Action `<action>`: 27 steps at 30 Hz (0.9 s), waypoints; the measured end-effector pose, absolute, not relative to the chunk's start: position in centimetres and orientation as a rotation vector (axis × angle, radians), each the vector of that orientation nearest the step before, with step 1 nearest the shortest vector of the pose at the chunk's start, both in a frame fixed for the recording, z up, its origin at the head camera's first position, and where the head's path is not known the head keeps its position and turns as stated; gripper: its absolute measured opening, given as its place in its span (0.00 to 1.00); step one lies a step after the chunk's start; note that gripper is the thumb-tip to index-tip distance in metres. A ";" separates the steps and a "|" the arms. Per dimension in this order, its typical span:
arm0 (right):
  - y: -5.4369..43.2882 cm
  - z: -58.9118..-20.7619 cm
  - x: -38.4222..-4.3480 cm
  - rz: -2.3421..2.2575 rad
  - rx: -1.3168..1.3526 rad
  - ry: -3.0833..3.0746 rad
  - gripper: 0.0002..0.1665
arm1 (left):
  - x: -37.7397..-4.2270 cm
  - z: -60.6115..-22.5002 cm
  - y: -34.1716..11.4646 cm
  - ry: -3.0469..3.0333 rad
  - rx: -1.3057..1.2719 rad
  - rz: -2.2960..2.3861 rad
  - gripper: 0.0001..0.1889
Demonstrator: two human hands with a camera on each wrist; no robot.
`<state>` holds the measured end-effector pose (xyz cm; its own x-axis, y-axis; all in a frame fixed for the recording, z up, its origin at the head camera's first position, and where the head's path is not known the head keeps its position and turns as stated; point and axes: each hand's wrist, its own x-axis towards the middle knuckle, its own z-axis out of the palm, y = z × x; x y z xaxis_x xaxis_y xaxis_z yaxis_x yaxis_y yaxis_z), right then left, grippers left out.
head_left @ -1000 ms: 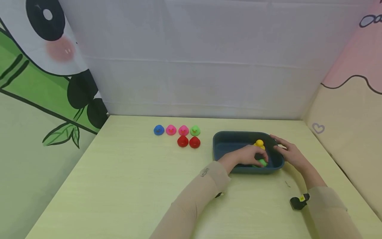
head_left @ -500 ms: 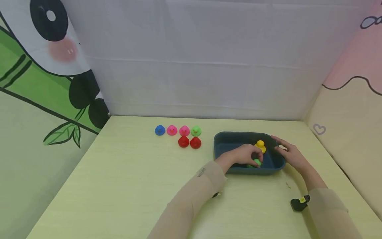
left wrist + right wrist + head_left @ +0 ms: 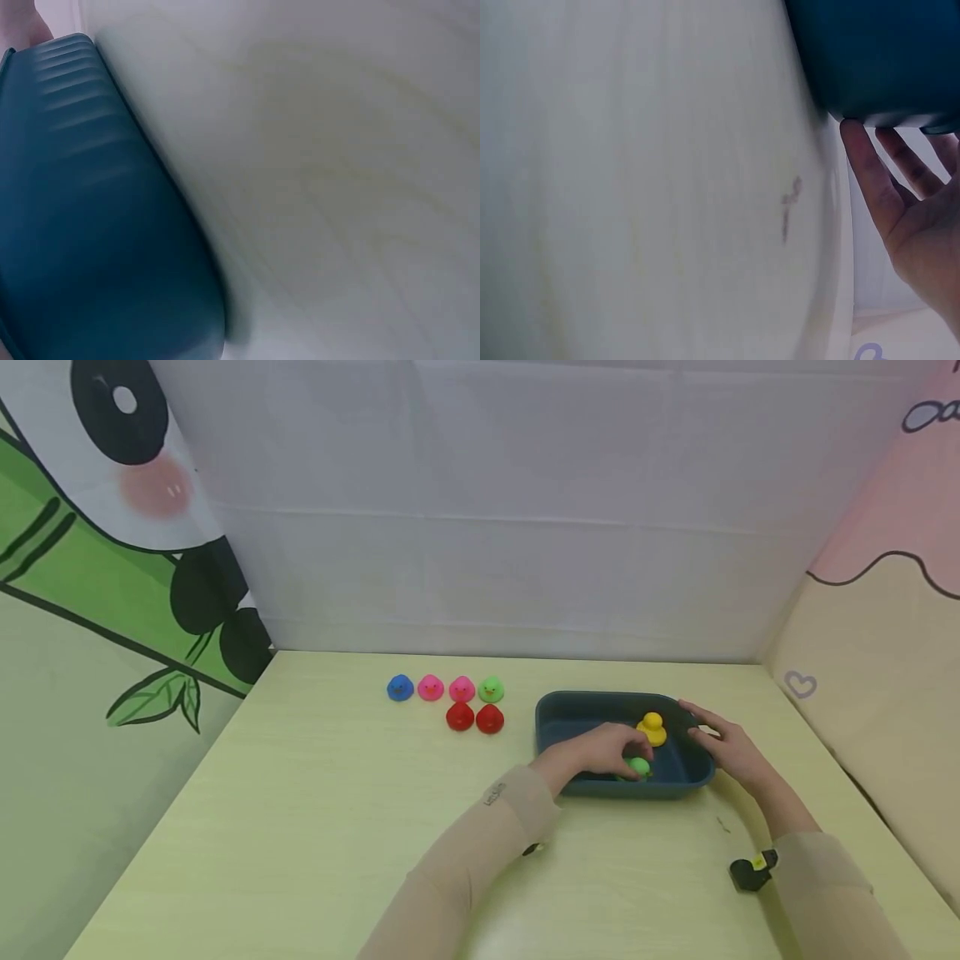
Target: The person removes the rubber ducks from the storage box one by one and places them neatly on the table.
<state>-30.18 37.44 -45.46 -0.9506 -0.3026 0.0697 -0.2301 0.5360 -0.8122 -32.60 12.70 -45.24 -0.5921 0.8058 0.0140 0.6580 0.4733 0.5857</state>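
In the head view my left hand point(image 3: 607, 748) reaches down into a dark blue-green tray point(image 3: 573, 700). Its bent fingers and thumb pinch a small green toy duck point(image 3: 638, 767) low in the tray, partly hidden by the hand. A yellow rubber duck point(image 3: 652, 729) sits just behind it, upright. My right hand point(image 3: 738, 752) holds the tray's right end at the rim. In the right wrist view, fingertips of that hand touch the outside of the tray point(image 3: 885, 60). The left wrist view shows only the tray's outer wall point(image 3: 105, 210) and tabletop.
Left of the tray stand a blue duck point(image 3: 400, 687), two pink ducks point(image 3: 431, 687) and a green duck point(image 3: 491, 689) in a row. Two red ducks point(image 3: 490, 719) stand in front. A pale fabric wall point(image 3: 480, 568) closes off the table's back.
My left hand has slid left inside the tray, and the green duck has moved left with it. The yellow duck is more exposed. My right hand stays at the tray's end.
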 end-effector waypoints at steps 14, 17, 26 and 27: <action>37.5 -45.4 -30.1 -1.425 -0.468 2.658 0.32 | -32.4 -45.2 12.8 2.572 1.299 0.640 0.11; 37.5 -45.4 -30.2 -1.425 -0.457 2.659 0.32 | -32.4 -45.0 12.5 2.575 1.314 0.664 0.11; 37.5 -45.3 -30.2 -1.395 -0.439 2.690 0.32 | -32.3 -44.2 11.0 2.581 1.274 0.718 0.11; 37.5 -45.2 -30.2 -1.395 -0.439 2.688 0.33 | -32.3 -44.0 10.9 2.583 1.268 0.719 0.11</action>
<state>-30.19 37.47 -45.24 -0.9556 -0.2887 0.0594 -0.2148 0.5441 -0.8110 -32.33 10.86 -44.02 -0.6220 0.7812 0.0535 0.6963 0.5207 0.4940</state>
